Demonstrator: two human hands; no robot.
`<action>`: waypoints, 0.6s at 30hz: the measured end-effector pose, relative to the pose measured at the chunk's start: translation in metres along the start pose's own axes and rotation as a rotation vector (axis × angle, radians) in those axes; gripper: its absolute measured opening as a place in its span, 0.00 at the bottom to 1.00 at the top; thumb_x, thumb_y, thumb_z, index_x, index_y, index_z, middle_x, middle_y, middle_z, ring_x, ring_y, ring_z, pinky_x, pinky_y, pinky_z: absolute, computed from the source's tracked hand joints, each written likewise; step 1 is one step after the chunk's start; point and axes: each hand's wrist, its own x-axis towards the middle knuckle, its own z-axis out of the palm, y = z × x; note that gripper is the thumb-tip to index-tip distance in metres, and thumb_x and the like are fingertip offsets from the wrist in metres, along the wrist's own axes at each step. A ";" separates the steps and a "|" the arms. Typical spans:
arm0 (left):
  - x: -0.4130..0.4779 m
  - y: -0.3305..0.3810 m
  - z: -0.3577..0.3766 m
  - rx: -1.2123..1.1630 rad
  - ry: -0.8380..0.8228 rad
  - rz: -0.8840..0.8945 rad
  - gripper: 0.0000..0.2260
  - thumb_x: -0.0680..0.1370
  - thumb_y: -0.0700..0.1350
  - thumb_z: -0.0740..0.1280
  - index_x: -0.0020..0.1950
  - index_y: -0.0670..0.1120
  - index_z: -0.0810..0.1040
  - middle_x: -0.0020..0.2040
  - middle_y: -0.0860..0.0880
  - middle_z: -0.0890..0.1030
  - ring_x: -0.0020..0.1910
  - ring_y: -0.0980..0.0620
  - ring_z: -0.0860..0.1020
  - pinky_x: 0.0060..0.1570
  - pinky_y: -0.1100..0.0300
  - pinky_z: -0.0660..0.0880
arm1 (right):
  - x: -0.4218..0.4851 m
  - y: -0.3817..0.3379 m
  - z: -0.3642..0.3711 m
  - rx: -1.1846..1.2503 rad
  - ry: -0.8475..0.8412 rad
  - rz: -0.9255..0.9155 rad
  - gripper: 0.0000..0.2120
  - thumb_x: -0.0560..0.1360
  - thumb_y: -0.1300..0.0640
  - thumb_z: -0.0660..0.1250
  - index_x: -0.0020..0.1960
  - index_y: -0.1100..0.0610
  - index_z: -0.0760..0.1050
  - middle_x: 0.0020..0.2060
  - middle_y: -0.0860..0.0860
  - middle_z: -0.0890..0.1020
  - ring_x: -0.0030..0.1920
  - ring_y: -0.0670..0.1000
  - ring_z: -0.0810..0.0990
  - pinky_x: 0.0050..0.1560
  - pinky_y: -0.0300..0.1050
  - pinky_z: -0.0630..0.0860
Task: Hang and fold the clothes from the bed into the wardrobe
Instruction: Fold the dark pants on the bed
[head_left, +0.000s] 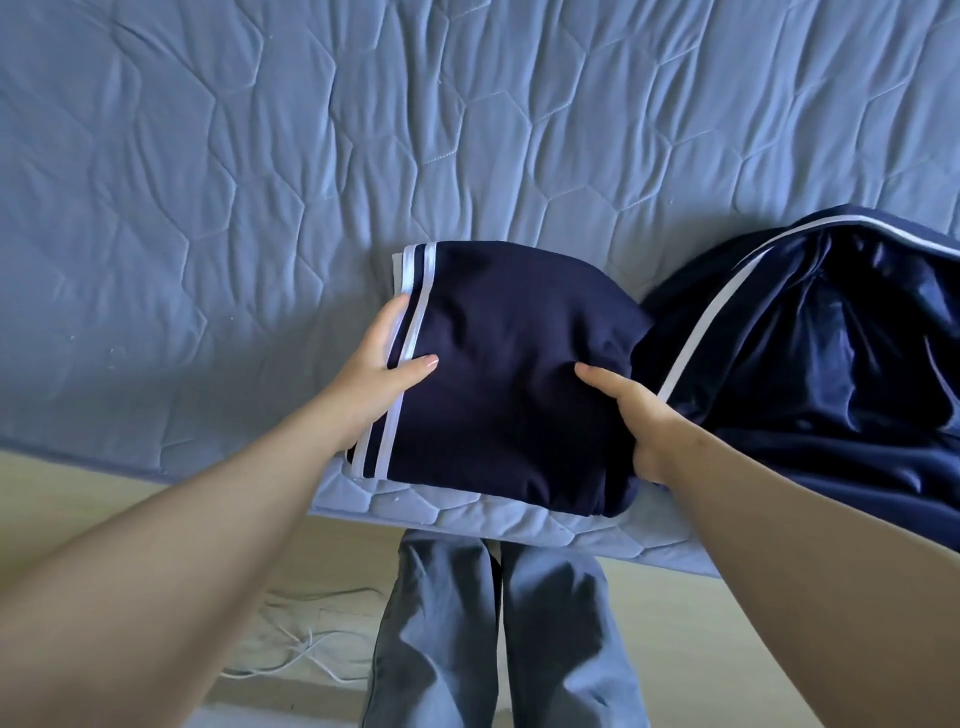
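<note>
Folded navy garment (498, 384) (white side stripes), at the edge of the blue quilted bed (208, 182), is gripped by the left hand (384, 364) and right hand (639, 415); pale floor (62, 488) below.

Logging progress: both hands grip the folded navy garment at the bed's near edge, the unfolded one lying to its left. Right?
Wrong side: in the head view the unfolded navy garment lies right of the folded navy garment; left hand and right hand grip that at the bed's near edge.
</note>
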 end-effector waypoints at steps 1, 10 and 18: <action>-0.001 0.001 0.001 0.010 -0.008 -0.004 0.30 0.79 0.44 0.63 0.75 0.61 0.51 0.73 0.64 0.54 0.65 0.70 0.53 0.64 0.67 0.53 | -0.002 0.000 0.000 0.021 -0.009 0.001 0.13 0.70 0.48 0.71 0.51 0.55 0.78 0.44 0.53 0.84 0.47 0.53 0.81 0.46 0.47 0.76; -0.041 0.041 -0.005 0.004 0.145 0.004 0.25 0.78 0.45 0.64 0.73 0.55 0.61 0.72 0.59 0.62 0.66 0.66 0.60 0.62 0.67 0.57 | -0.052 -0.017 0.001 0.006 0.086 -0.136 0.19 0.71 0.49 0.72 0.57 0.57 0.76 0.49 0.56 0.83 0.48 0.56 0.81 0.50 0.49 0.77; -0.133 0.116 -0.030 -0.184 0.287 -0.003 0.18 0.77 0.44 0.67 0.64 0.58 0.69 0.62 0.57 0.70 0.60 0.58 0.71 0.60 0.62 0.66 | -0.162 -0.060 0.014 -0.141 0.023 -0.280 0.12 0.71 0.55 0.70 0.52 0.59 0.77 0.42 0.57 0.82 0.41 0.57 0.79 0.41 0.44 0.75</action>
